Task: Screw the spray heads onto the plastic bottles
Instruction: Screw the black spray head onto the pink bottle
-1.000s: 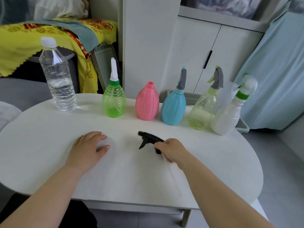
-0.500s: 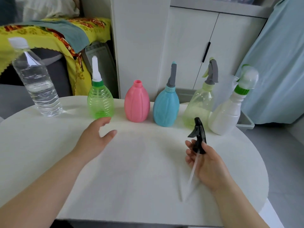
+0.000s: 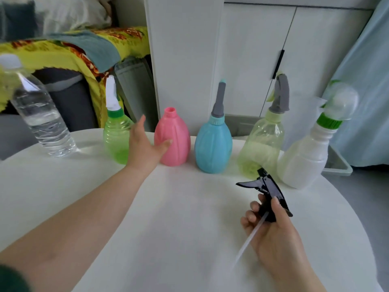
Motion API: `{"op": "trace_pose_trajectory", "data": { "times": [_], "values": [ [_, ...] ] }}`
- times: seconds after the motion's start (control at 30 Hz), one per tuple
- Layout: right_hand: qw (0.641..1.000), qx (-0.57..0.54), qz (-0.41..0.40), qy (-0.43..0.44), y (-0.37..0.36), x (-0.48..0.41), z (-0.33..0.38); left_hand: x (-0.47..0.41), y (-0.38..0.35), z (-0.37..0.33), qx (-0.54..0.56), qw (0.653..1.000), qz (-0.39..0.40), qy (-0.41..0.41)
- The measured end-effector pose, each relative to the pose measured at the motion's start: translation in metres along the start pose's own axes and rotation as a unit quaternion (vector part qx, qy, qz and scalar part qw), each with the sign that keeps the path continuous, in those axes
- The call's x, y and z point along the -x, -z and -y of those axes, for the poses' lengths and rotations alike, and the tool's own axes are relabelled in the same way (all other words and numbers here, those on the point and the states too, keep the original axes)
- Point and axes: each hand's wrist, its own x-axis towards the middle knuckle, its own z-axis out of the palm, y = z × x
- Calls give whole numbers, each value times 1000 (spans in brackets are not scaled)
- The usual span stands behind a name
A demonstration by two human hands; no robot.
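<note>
A pink bottle (image 3: 173,138) with a bare threaded neck stands upright on the white table (image 3: 179,228). My left hand (image 3: 145,146) is spread open at its left side, thumb touching the bottle's lower front, fingers not closed around it. My right hand (image 3: 271,234) holds a black spray head (image 3: 266,188) above the table's right part, nozzle pointing left, its clear dip tube (image 3: 248,243) slanting down to the left. In the same row stand a green bottle (image 3: 115,140), a blue bottle (image 3: 213,144), a pale yellow-green bottle (image 3: 263,144) and a white bottle (image 3: 305,157), each with a head on.
A clear water bottle (image 3: 40,119) stands at the table's far left. Behind the row are a white cabinet (image 3: 252,49), a grey tray (image 3: 336,165) at the right, a light blue curtain (image 3: 368,81) and a yellow patterned cloth (image 3: 63,53).
My left hand has risen from the table and reached forward to the pink bottle. My right hand has lifted the black spray head off the table and carried it right.
</note>
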Motion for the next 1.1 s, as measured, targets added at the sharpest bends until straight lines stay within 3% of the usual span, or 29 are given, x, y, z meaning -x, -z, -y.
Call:
{"op": "trace_pose_trajectory", "data": {
  "times": [0.27,0.57,0.67,0.8,1.1],
  "values": [
    [999,15,27,-22,6,-1,0,-11,-29,1,46,996,66,38],
    [997,65,51,-10,7,0,1,9,-13,-9,59,997,38,37],
    [995,81,61,-1,5,5,3,34,11,-18,116,992,30,29],
    [993,95,68,15,3,13,3,87,43,-23,215,971,103,22],
    [989,131,57,37,-3,38,16,140,60,-19,217,956,195,18]
  ]
}}
